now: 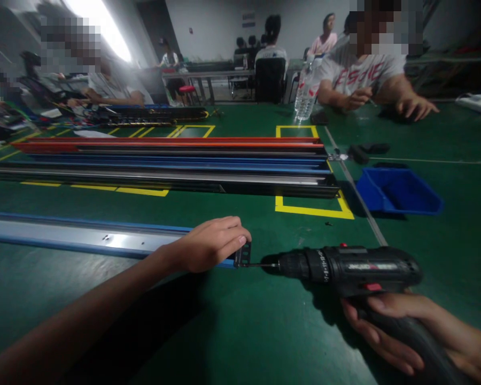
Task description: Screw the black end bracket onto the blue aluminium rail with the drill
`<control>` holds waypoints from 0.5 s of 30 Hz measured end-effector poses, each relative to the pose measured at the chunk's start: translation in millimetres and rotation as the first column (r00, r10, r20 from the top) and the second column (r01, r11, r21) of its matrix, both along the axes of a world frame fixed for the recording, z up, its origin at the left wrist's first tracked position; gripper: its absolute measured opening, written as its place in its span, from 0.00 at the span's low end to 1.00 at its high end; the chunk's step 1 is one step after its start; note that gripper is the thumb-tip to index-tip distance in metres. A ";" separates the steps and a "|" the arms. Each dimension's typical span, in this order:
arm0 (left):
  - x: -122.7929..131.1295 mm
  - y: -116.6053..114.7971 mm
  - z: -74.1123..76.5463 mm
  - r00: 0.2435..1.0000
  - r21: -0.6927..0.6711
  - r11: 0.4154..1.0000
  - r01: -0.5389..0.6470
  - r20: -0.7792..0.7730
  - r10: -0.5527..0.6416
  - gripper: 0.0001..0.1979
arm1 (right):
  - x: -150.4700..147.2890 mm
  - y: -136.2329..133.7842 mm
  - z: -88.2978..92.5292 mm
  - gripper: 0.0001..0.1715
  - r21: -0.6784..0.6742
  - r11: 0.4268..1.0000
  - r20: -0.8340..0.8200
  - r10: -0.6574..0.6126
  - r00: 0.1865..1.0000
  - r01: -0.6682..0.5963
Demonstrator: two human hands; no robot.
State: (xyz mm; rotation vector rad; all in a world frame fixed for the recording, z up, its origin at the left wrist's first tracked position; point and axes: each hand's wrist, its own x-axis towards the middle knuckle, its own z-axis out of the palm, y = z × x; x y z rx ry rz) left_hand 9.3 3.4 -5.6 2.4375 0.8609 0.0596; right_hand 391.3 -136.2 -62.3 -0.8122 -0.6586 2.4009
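A long blue and silver rail point(76, 239) lies across the green table in front of me. My left hand point(210, 244) rests on the rail's right end, its fingers pinching a small black bracket point(243, 254) against that end. My right hand point(401, 331) grips the handle of a black cordless drill point(348, 267) that lies level and points left. The drill's bit tip touches the bracket.
Stacked red, blue and black rails point(172, 163) lie across the table's middle over yellow floor-tape marks. A blue bin point(398, 191) sits to the right, a water bottle point(305, 88) behind it. Other people sit at the far side and at the left.
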 end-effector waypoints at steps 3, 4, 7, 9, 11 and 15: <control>-0.7 0.5 -1.3 1.000 0.019 1.000 0.014 -0.002 -0.014 0.23 | 0.6 -1.8 -0.7 0.19 0.007 1.000 0.015 -0.017 1.000 0.017; -1.1 1.1 -2.2 1.000 0.024 1.000 0.017 -0.002 -0.017 0.22 | 0.6 -2.4 0.2 0.18 0.011 1.000 0.021 -0.026 0.999 0.026; -2.1 2.8 -4.9 1.000 0.045 0.998 0.031 0.001 -0.031 0.22 | 0.4 -3.3 3.6 0.16 0.020 0.999 0.030 -0.039 0.999 0.038; -2.2 3.7 -6.2 0.999 0.061 0.997 0.042 0.002 -0.042 0.22 | 0.6 -3.2 4.1 0.16 0.024 0.999 0.025 -0.039 0.999 0.038; -2.1 4.1 -6.7 0.999 0.070 0.996 0.048 -0.002 -0.048 0.22 | 0.8 -2.9 2.3 0.16 0.024 0.999 0.017 -0.045 0.999 0.045; -2.2 4.4 -6.1 0.999 0.070 0.997 0.045 -0.012 -0.044 0.22 | 0.4 -1.9 -3.5 0.16 0.044 0.998 -0.033 -0.041 0.999 0.042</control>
